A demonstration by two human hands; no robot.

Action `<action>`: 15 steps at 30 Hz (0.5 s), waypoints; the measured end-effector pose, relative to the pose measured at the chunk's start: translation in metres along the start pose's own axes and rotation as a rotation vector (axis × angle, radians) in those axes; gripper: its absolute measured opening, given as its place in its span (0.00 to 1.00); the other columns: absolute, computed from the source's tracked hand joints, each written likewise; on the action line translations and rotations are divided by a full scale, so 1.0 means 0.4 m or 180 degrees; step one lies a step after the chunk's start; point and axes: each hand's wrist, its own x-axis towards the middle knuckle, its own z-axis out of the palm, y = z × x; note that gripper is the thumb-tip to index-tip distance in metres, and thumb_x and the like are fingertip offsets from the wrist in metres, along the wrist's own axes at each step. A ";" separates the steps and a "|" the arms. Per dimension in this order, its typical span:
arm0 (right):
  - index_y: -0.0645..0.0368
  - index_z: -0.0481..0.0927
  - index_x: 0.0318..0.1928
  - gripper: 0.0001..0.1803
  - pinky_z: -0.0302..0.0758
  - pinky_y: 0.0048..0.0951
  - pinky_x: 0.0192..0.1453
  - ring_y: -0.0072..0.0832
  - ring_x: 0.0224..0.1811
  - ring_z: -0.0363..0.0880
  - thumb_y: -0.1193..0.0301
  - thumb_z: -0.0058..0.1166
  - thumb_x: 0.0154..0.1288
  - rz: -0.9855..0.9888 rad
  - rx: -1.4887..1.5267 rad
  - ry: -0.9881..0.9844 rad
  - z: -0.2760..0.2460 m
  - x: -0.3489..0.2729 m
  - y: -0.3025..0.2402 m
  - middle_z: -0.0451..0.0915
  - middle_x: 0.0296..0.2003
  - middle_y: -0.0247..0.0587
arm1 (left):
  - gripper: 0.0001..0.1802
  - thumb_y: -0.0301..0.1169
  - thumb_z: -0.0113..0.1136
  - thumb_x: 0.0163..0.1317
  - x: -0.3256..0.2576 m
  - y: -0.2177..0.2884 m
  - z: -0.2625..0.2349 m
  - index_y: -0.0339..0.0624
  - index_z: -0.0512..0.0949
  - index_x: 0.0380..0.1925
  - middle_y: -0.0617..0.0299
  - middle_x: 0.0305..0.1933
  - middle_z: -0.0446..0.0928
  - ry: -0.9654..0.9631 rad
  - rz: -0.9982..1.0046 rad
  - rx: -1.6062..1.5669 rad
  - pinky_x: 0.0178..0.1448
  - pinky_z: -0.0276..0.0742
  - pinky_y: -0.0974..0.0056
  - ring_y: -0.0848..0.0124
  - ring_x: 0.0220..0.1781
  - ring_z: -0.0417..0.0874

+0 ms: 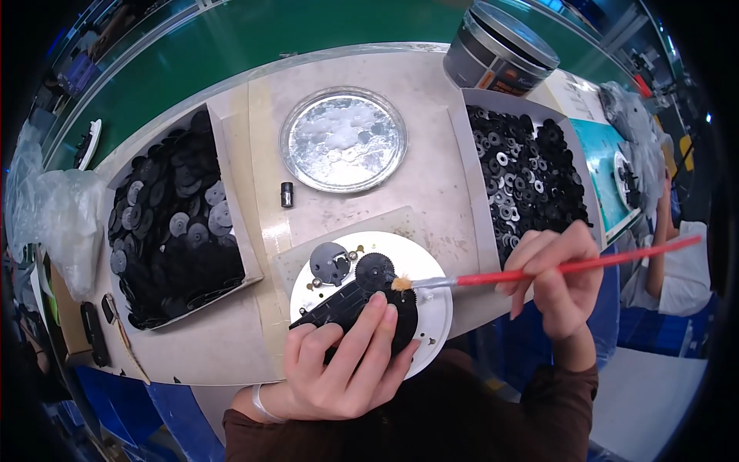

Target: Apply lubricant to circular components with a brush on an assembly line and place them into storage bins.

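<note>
Pale and a little stained, the bench (369, 208) carries all the parts, with a green strip behind its far edge. Left hand (346, 362) lies flat with the fingers spread and presses on a black plastic piece (350, 304) that sits on a round white disc (431, 308); it pins the piece rather than closing around it. Right hand (558, 281) pinches a red-handled brush (570, 267), and the pale bristle tip touches a black gear (375, 271) just beyond the left fingertips. Beside this gear, to the left, a grey round part (329, 262) rests on the same disc. Beyond the left hand stands a shallow silver dish (342, 138) with white grease. Further left is a tray of black and grey discs (173, 223), and beyond the right hand a tray of small black gears (523, 177) and a grey tin (496, 50).
</note>
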 end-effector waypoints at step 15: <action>0.62 0.72 0.24 0.10 0.71 0.25 0.22 0.29 0.18 0.73 0.69 0.56 0.53 -0.1035 -0.0989 0.0394 0.008 0.003 -0.045 0.75 0.17 0.42 | 0.16 0.37 0.61 0.41 0.001 -0.008 0.000 0.39 0.80 0.29 0.63 0.37 0.79 0.0209 -0.0074 -0.0012 0.28 0.57 0.73 0.75 0.24 0.64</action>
